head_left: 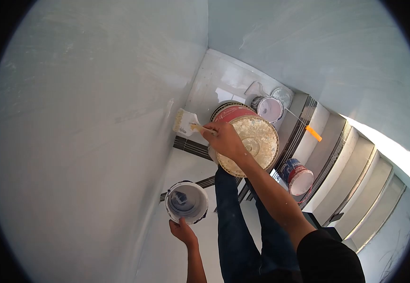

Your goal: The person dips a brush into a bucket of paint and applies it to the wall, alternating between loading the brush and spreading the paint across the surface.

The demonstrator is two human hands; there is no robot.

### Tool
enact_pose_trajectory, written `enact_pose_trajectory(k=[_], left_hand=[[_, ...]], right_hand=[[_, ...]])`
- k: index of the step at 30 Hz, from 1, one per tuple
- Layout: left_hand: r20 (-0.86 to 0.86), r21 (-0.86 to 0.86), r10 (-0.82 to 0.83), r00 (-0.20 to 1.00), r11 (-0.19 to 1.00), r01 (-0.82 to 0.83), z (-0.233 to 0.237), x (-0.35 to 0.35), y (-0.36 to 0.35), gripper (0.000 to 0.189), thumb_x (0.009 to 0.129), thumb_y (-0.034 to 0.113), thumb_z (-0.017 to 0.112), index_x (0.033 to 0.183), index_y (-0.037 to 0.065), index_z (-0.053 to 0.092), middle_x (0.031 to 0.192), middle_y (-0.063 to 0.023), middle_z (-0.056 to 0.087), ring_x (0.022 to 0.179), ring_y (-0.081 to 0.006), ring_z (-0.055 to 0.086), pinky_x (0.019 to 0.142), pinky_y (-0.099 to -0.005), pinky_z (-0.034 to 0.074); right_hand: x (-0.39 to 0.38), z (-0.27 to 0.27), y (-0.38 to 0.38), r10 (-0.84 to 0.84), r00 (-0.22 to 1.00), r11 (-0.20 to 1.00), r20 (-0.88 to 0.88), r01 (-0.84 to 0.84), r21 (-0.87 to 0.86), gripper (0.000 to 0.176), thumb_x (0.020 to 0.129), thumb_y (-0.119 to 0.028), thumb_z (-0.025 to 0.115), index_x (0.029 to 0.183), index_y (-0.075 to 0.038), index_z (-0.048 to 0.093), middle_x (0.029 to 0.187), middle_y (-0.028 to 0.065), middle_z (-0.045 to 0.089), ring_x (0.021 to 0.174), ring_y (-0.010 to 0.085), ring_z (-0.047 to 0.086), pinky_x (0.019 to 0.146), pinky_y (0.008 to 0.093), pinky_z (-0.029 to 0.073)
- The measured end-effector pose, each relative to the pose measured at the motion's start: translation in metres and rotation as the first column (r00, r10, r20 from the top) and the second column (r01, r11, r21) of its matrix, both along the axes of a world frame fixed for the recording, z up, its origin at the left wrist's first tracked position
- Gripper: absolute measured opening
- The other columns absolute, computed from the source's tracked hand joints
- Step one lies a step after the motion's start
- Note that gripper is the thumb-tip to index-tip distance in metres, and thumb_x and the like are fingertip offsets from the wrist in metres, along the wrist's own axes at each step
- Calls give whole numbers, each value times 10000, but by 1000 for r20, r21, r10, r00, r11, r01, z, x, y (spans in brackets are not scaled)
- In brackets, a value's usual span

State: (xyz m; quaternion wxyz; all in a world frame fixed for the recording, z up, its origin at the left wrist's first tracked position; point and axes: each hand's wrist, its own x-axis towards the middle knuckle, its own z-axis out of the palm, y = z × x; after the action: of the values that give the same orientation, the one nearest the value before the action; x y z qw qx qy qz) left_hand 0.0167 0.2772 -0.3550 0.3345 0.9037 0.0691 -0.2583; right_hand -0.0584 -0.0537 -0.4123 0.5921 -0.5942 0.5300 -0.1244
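My right hand (224,140) is closed round the handle of a wide paintbrush (186,121) with a white head and yellowish bristles. The bristle end points left and overlaps the grey wall (96,118) where it meets the floor. Lower down, my left hand (183,232) grips the near rim of a small white bucket (198,202), thumb over the edge. Some grey liquid shows in the bottom of this bucket. Under my right forearm stands a large red-labelled bucket with a paint-crusted lid (261,137); my hand and arm hide part of the lid.
Beyond the big bucket is a small paint can (270,109), with an orange-handled tool (313,133) to its right. A red and blue paint can (301,181) lies toward the stairs (356,174). Another grey wall (318,47) rises behind the landing.
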Motion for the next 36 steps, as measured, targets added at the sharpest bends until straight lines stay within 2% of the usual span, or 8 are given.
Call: enact_pose_trajectory(k=[4, 8, 17, 20, 22, 27, 30, 36], left_hand=[[-32, -85, 64, 997, 994, -66, 11, -6, -4, 177, 817, 52, 567, 949, -65, 569, 930, -109, 625, 817, -170, 549, 817, -300, 447], [-53, -97, 63, 997, 993, -68, 23, -9, -5, 152, 811, 40, 566, 924, -61, 560, 915, -98, 618, 817, -166, 552, 819, -302, 445], [-45, -34, -19, 999, 999, 17, 38, 1, -9, 108, 801, 22, 570, 873, -55, 543, 874, -89, 605, 798, -165, 548, 788, -297, 450], [-30, -14, -24, 999, 1000, 24, 33, 7, -1, 120, 802, 20, 573, 890, -59, 551, 884, -92, 614, 805, -165, 555, 798, -295, 450], [-20, -25, -11, 1000, 1000, 10, 35, 6, -1, 135, 801, 18, 576, 907, -63, 558, 902, -95, 622, 816, -166, 562, 807, -293, 451], [-46, -18, 70, 996, 997, -71, 49, 1, -9, 180, 797, 20, 578, 952, -71, 573, 956, -106, 638, 857, -177, 580, 833, -304, 454], [-53, 15, 41, 998, 999, -41, 50, 1, 6, 194, 796, 27, 579, 961, -74, 573, 963, -112, 639, 863, -179, 582, 831, -308, 455], [-53, 18, 11, 999, 1000, -10, 53, -9, 7, 171, 781, 39, 584, 908, -71, 552, 910, -118, 623, 830, -187, 571, 814, -314, 459]], right_hand=[[12, -80, 0, 19, 986, 997, -165, -32, -73, 261, 872, -211, 636, 976, 12, 723, 834, 231, 693, 779, 398, 681, 734, 436, 528], [61, -93, -14, 68, 983, 993, -171, -84, -88, 269, 896, -225, 635, 1005, 6, 719, 814, 215, 688, 711, 346, 674, 687, 413, 511], [-1, 82, 1, -28, 966, 995, 256, 1, 105, 260, 904, -182, 648, 1068, 9, 710, 709, 126, 665, 579, 178, 570, 594, 310, 472], [-5, 27, 1, 27, 998, 997, 64, -32, 76, 270, 893, -191, 654, 1059, 13, 710, 771, 174, 685, 644, 215, 638, 634, 325, 496], [8, -42, -1, 63, 987, 998, -148, -60, 21, 274, 881, -206, 610, 1021, 4, 716, 871, 232, 695, 801, 385, 683, 745, 439, 541], [65, -142, -11, 67, 977, 996, -201, -78, -47, 239, 847, -193, 571, 843, 9, 699, 863, 256, 675, 835, 423, 661, 767, 482, 534], [79, -111, -16, 43, 985, 995, -166, -56, -77, 215, 844, -172, 581, 803, 18, 674, 808, 254, 655, 783, 438, 642, 730, 493, 521], [47, 68, -8, -47, 989, 999, 140, 44, 23, 179, 897, -120, 583, 817, 36, 620, 666, 246, 575, 587, 429, 543, 562, 445, 445]])
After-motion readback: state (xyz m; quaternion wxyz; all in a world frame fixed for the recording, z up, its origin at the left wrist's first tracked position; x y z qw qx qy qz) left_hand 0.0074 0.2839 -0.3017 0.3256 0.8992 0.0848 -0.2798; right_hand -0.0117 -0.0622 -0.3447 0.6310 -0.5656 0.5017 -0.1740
